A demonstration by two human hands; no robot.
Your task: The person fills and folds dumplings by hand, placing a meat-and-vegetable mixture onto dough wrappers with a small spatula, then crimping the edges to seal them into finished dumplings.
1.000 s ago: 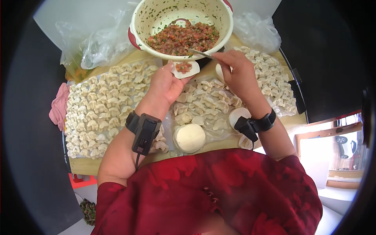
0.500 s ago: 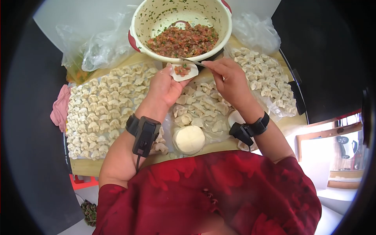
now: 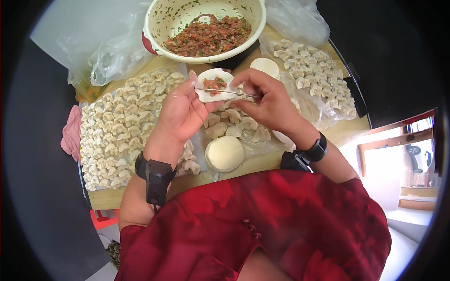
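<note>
Looking through the head view, we see a pale wooden table (image 3: 105,200) flanked by dark panels (image 3: 379,56), dumplings (image 3: 118,127) in rows at left, and a bowl (image 3: 201,59) of minced filling (image 3: 211,37) at top centre. At upper centre, the left hand (image 3: 182,114) holds a round wrapper (image 3: 205,97) between thumb and fingers, a mound (image 3: 214,84) in its middle; the right hand (image 3: 268,97) grips a thin utensil (image 3: 222,91) crossing over that mound.
</note>
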